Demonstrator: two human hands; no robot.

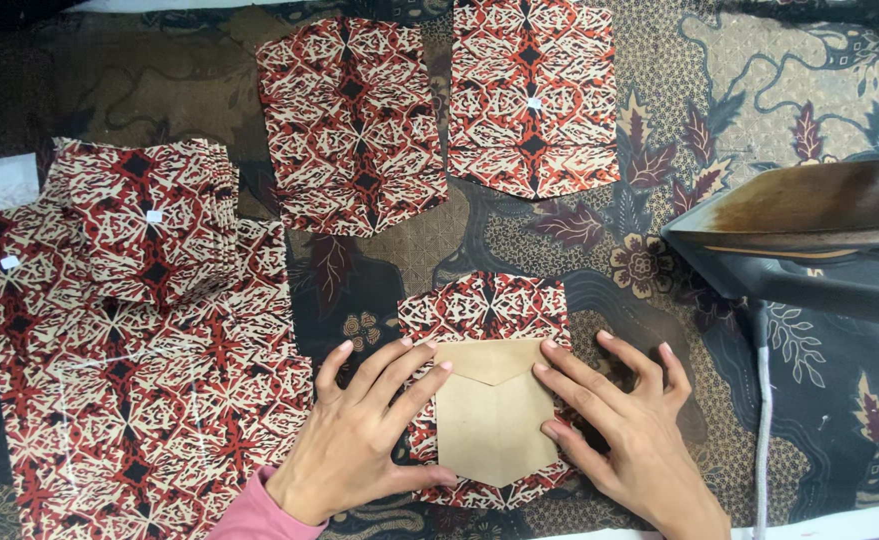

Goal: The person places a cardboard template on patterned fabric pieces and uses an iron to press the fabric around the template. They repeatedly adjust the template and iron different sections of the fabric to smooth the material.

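Brown card template lies on a red patterned fabric piece, which pokes out around it. The left hand and right hand press flat and open on the template's two sides, gripping nothing. Right of the template stands an iron; left, a fabric stack.

We see a paper template lying on a fabric piece, with the left hand on its left edge and the right hand on its right edge. Behind it lie two more pieces. A stack of pieces lies left, and an iron stands right.
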